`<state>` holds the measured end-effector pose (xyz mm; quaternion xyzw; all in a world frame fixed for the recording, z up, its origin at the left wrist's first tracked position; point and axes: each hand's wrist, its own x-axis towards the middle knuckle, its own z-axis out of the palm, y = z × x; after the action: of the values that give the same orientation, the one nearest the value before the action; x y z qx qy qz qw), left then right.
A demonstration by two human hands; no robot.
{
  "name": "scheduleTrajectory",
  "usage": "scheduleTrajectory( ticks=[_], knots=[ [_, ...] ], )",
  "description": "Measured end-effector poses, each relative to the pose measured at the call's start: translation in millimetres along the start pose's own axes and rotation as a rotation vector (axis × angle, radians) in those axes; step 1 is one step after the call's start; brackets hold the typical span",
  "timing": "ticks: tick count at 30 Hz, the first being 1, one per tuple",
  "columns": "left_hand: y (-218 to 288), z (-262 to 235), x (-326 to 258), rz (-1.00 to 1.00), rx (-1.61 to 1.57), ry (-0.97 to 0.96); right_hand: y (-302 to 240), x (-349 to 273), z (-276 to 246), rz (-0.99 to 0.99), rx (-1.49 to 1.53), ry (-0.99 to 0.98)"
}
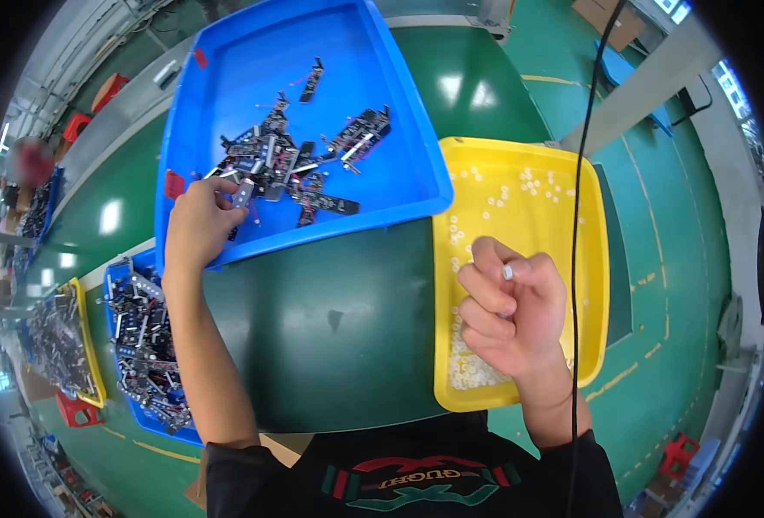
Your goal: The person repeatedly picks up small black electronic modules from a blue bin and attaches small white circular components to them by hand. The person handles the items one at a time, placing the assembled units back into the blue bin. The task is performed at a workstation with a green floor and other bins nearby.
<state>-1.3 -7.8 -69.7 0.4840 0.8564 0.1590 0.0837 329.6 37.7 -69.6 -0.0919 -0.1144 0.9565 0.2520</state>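
The left hand point(196, 226) pinches a small dark circuit board point(244, 193) in the blue tray point(399, 129); it looks light, stiff, best held by its edges. The right hand point(513, 315), above the yellow tray point(593, 259), clamps a tiny white ring point(507, 272) between thumb and forefinger: light and easily dropped.

Dark green worktop point(330, 328) underneath, glossy with lamp glare. At far left, a second blue bin point(153, 414) heaped with dark metal parts, just beside a yellow-rimmed bin point(88, 363) holding similar parts. Red stools point(75, 410) on the green floor point(658, 259), yellow lines painted across it. Black cable point(576, 216) hanging down at right. Grey post point(650, 78) slanting toward upper right.
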Motion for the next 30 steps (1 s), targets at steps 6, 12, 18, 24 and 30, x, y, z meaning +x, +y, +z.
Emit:
scheduleTrajectory(
  ticks=[6, 12, 18, 24, 30],
  knots=[
    [17.4, -31.1, -18.6, 0.020, -0.402, 0.121, 10.6, 0.1, 8.1, -0.072, -0.188, 0.128],
    [46.7, -17.6, -40.6, 0.062, -1.170, 0.051, 16.7, 1.7, 6.1, -0.108, -0.339, 0.115],
    [77.0, 25.4, -80.3, 0.088, -1.822, -0.460, 20.9, 1.0, 8.9, -0.134, -0.607, 0.205],
    [97.1, 48.2, -101.9, 0.053, -1.942, -0.501, 27.1, 3.0, 3.2, -0.227, -0.878, 0.207],
    [102.2, 57.3, -106.7, -0.016, -1.942, -0.457, 34.2, 2.8, -3.2, -0.275, -0.989, 0.230]
  ],
)
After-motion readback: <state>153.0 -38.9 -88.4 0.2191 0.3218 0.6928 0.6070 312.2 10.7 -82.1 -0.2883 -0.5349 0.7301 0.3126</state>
